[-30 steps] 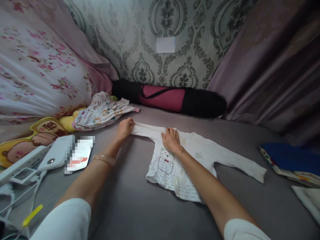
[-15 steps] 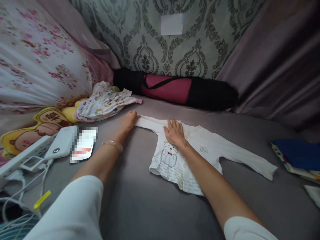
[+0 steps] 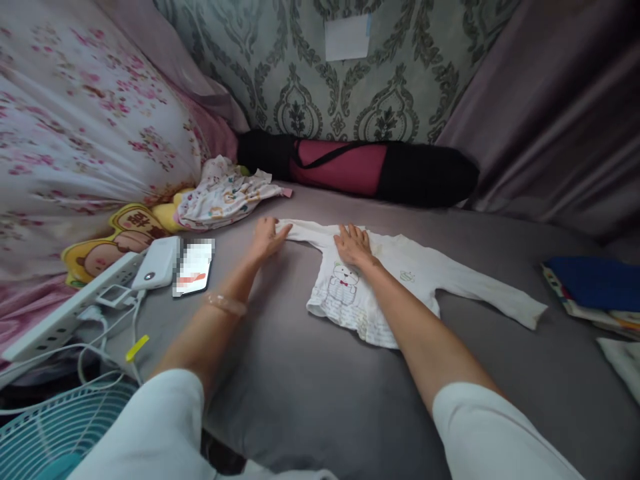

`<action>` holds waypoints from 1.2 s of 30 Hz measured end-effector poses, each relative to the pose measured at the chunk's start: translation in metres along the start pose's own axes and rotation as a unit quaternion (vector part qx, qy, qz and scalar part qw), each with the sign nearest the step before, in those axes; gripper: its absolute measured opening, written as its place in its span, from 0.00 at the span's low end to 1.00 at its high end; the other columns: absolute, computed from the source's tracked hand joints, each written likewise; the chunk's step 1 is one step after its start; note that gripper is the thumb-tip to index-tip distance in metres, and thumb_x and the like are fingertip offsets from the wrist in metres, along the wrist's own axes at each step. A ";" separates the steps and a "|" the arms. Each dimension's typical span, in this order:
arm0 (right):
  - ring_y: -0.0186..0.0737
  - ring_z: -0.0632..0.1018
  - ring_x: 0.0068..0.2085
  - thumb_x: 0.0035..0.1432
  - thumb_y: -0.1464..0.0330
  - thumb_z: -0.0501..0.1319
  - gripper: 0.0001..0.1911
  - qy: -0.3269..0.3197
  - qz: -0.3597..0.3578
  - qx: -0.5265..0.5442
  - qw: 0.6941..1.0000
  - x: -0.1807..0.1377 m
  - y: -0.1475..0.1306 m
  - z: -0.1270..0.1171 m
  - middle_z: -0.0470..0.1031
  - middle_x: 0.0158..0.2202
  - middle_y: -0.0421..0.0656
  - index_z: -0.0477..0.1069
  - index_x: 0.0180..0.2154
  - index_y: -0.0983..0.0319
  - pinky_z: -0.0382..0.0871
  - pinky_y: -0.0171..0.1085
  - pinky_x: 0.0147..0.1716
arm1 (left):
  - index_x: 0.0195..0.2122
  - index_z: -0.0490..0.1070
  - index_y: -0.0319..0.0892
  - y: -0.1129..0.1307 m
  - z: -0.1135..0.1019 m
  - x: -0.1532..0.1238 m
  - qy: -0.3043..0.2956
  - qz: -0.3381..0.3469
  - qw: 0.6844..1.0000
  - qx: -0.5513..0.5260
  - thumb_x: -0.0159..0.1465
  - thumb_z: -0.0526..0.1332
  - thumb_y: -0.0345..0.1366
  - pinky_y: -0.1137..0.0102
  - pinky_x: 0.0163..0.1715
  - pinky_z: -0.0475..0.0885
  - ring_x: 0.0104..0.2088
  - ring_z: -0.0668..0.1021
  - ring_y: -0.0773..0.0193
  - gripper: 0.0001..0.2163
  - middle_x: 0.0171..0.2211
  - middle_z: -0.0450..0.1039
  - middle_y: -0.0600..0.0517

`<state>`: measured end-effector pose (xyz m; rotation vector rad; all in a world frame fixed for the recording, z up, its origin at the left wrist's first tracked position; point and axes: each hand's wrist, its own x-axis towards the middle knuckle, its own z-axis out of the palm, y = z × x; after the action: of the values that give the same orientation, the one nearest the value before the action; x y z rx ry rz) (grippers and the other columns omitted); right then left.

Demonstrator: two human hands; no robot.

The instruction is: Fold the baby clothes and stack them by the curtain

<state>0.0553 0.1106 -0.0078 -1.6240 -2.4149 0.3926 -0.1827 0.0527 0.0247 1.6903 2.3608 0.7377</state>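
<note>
A small white long-sleeved shirt [image 3: 420, 257] lies spread on the grey bed sheet, with a cartoon bear printed near its hem. My right hand [image 3: 354, 247] rests flat on the upper chest of the shirt, fingers spread. At the cuff of the left-side sleeve is my left hand [image 3: 269, 239], its thumb apart from the fingers and partly over the cloth. The opposite sleeve stretches out to the right, untouched by either hand.
Behind lies a long black and maroon bag [image 3: 340, 167]. Left are crumpled printed clothing [image 3: 225, 197], a yellow cushion [image 3: 95, 257], a phone [image 3: 195, 268], a power bank [image 3: 159, 263], a power strip [image 3: 75, 303] and a fan [image 3: 65, 427]. Folded clothes [image 3: 595, 287] sit right.
My left hand has gone from pinching the sleeve's cuff to having thumb and fingers apart. My right hand stays on the shirt. The view has shifted, bringing the fan into sight.
</note>
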 end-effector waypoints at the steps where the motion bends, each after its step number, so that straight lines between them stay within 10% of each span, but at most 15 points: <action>1: 0.47 0.51 0.68 0.68 0.59 0.39 0.30 -0.012 -0.002 0.037 0.999 -0.001 0.002 -0.006 0.50 0.68 0.52 0.50 0.66 0.65 0.39 0.50 0.65 | 0.48 0.71 0.34 0.005 -0.004 -0.017 -0.036 0.021 0.999 -0.024 0.64 0.55 0.48 0.65 0.45 0.67 0.45 0.74 0.55 0.22 0.44 0.72 0.40; 10: 0.42 0.74 0.53 0.65 0.63 0.52 0.21 0.072 0.007 0.280 0.957 -0.091 0.066 -0.067 0.70 0.56 0.51 0.65 0.56 0.64 0.67 0.41 0.52 | 0.51 0.66 0.42 0.010 -0.021 -0.143 -0.309 0.119 0.921 -0.204 0.58 0.62 0.54 0.72 0.30 0.68 0.31 0.73 0.65 0.26 0.34 0.74 0.52; 17: 0.38 0.78 0.33 0.59 0.66 0.55 0.11 0.068 0.131 0.220 0.964 -0.225 0.124 -0.072 0.78 0.35 0.46 0.72 0.40 0.63 0.72 0.37 0.36 | 0.48 0.65 0.43 0.006 0.003 -0.159 -0.235 0.148 0.948 -0.157 0.61 0.56 0.49 0.70 0.31 0.67 0.29 0.73 0.64 0.19 0.30 0.72 0.53; 22: 0.34 0.75 0.28 0.55 0.65 0.59 0.22 0.021 0.166 0.147 0.975 -0.283 0.117 -0.069 0.77 0.37 0.43 0.66 0.51 0.62 0.69 0.34 0.32 | 0.47 0.66 0.43 0.027 0.005 -0.167 -0.197 0.122 0.965 -0.123 0.60 0.54 0.48 0.69 0.31 0.67 0.28 0.73 0.63 0.18 0.28 0.72 0.54; 36: 0.46 0.78 0.43 0.59 0.70 0.52 0.21 0.062 0.129 -0.009 0.990 -0.283 0.083 -0.057 0.76 0.48 0.49 0.65 0.55 0.61 0.67 0.39 0.39 | 0.53 0.64 0.44 0.025 0.007 -0.164 -0.160 0.167 0.971 -0.057 0.60 0.53 0.38 0.71 0.29 0.63 0.25 0.69 0.65 0.19 0.24 0.65 0.57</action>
<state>0.2518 -0.1161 0.0126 -1.9136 -2.1313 0.3005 -0.1005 -0.0899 0.0034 2.0058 1.8118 0.5794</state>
